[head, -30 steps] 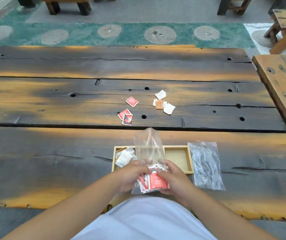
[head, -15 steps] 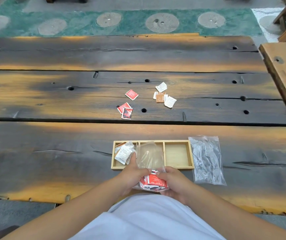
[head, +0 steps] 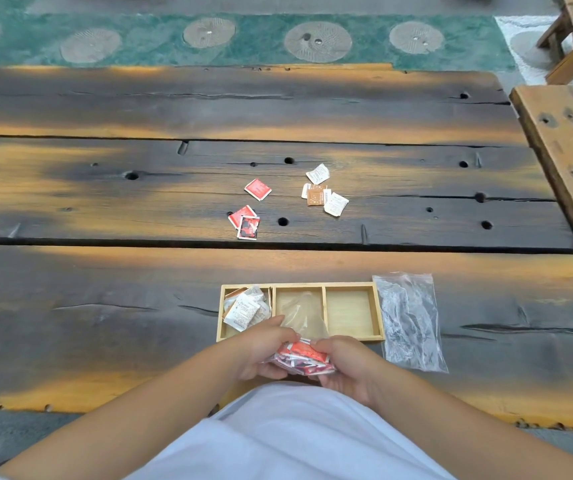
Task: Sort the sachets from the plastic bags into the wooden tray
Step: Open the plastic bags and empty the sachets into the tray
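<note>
Both hands, left hand [head: 264, 351] and right hand [head: 343, 365], grip the bag [head: 300, 355] of red sachets at the tray's [head: 378, 313] near edge, probably to open it. Its slack top droops over the middle compartment; white sachets [head: 243, 308] fill the left.

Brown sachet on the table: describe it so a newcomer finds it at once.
Start at the wooden tray near the person, then look across the table's wide plank gap to the loose sachets. In the right-hand cluster, the brown sachet lies among the white sachets. It is the only brown one; the left-hand cluster holds only red sachets.
</note>
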`<state>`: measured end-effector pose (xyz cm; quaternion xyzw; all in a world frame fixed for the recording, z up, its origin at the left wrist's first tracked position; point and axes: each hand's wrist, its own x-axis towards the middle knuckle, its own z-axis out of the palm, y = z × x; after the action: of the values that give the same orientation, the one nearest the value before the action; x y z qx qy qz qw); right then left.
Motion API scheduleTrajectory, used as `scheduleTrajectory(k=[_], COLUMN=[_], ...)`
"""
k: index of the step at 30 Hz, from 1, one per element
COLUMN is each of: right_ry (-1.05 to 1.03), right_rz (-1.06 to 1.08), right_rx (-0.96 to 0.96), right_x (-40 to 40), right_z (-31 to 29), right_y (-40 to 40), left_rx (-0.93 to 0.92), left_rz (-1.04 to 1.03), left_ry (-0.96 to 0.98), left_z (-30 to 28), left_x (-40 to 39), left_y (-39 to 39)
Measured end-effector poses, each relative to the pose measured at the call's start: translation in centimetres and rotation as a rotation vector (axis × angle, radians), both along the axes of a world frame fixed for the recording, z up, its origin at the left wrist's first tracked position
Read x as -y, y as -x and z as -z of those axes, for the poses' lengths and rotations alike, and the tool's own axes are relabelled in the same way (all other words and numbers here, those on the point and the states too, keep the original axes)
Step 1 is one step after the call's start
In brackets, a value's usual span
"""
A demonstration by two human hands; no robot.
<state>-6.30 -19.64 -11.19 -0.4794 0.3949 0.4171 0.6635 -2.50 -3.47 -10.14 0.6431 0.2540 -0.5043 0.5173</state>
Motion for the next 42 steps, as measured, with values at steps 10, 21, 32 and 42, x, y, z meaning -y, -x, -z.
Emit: scheduleTrajectory(k=[10,21,32,42], right_ry=[0.034,0.141,0.149,0.103], right_rz=[0.007,-0.064,-0.065,-0.078], right_rx=[0.019,0.12,0.242,0.348], right_x=[0.3,0.0,0.2,0.6], right_z=[-1.8,-3.3,-5.6,-6.3], right_y=[-2.9,-3.4,-3.0,-0.8], left_rx=[-0.124,-0.161,-0.036,0.086], left_rz=[-0.071,-0.268,-0.249,-0.248], left_ry=[0.089,0.211,0.276,0.168], left_z=[-0.4,-1.1,-4.0,-4.5], left_x=[-0.7,-2.1,-1.7,-1.3], left_y=[-1.9,-2.6,-2.1,-0.1])
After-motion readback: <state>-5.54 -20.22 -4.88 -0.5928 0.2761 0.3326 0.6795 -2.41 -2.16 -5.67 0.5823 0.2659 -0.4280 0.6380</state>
